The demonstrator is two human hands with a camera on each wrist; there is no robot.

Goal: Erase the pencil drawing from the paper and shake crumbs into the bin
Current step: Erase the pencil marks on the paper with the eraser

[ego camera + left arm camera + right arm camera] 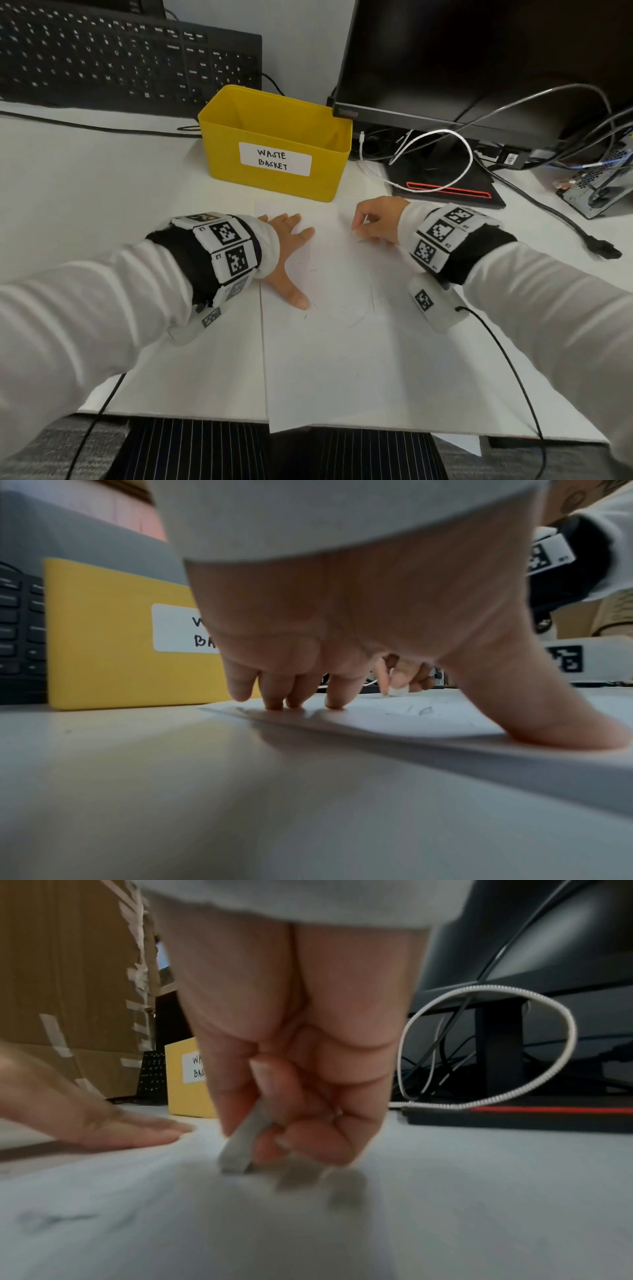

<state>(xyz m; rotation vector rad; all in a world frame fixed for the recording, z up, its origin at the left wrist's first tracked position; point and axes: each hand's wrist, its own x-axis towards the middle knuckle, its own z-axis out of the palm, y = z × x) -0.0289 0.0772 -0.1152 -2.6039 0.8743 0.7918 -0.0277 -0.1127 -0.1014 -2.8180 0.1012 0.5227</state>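
Paper point(342, 359) is lying flat on the desk point(85, 192) before the yellow bin point(274, 144) while I am pinning it with my flat left hand point(287, 250) and pinching the eraser point(241, 1145) in my right hand point(376, 219), probably best rubbing lightly away from the pinned edge.

white desk point(85, 178), pale wall point(301, 41) behind

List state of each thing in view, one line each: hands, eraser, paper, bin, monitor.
left hand: open, fingers spread, pressing the paper flat.
right hand: pinching the eraser, tip down on the paper.
eraser: white, tilted, lower end on the sheet.
paper: flat on the desk, faint pencil lines left.
waste basket: upright, open top, looks empty.
monitor: screen dark.
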